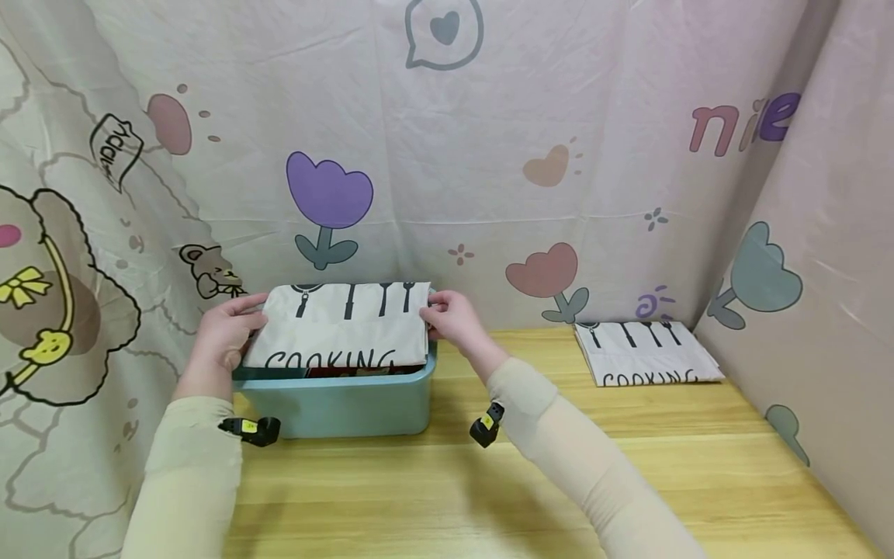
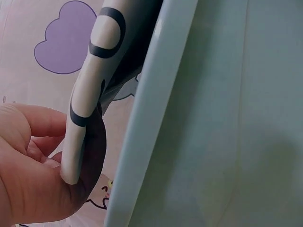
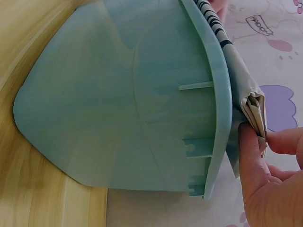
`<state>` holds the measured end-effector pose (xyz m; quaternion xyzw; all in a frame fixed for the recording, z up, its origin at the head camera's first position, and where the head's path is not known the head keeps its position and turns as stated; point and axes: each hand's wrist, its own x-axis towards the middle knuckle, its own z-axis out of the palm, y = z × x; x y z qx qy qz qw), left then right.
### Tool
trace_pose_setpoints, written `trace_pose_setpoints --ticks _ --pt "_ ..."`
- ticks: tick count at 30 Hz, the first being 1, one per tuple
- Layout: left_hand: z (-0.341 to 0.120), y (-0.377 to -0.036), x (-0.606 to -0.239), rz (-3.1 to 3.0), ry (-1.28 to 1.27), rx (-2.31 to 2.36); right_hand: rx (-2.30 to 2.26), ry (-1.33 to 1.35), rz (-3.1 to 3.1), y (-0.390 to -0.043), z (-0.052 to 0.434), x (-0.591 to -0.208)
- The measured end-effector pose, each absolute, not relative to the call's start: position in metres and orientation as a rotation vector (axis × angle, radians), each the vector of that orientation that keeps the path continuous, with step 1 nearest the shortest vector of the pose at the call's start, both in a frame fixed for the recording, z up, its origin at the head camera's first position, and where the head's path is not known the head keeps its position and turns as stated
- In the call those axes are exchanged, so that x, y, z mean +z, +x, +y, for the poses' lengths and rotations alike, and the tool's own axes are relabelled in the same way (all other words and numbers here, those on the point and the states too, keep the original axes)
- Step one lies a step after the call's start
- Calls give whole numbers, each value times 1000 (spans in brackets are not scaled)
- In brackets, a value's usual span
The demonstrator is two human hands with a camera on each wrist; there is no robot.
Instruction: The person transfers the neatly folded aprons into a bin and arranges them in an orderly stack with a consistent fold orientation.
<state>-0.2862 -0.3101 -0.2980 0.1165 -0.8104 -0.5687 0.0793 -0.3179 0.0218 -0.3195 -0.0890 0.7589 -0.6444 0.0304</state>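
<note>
Fingers of left hand [image 1: 222,334] and right hand [image 1: 459,318] clamped on opposite ends of folded cloth [image 1: 331,341], printed COOKING. Cloth spans mouth of bin [image 1: 342,407], just above bin's near rim; whether contents carry it, cannot tell. Red thing [image 1: 335,372] shows beneath, in bin, too hidden to name. Second cloth [image 1: 653,357] on counter [image 1: 391,497], well apart, right of bin. Best handling, probably: both ends level, light even tension, layers pinched together at right end, where folds could spread; fingers clear of bin's rim.
</note>
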Motion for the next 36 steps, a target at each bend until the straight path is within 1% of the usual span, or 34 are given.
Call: trace_pose_setpoints --ticks 9,20,23,27,29,36 --pt "-314 -292 -297 -2498 463 -1618 -1832 -285 2450 -320 14 -319" --pt "-319 -296 -299 -2550 441 -1559 -1633 -306 2609 -322 8 -317" --pt "-320 -295 -300 -2639 357 -1435 -1513 -349 2714 -322 9 -315" --pt "-321 -291 -298 -2821 187 -1086 -1320 -418 2903 -319 10 -311" --pt "-320 -289 -297 -2847 151 -971 -1283 -446 2954 -316 12 -309" --pt "-312 -279 -291 -2796 79 -879 -1313 -652 2964 -308 26 -304"
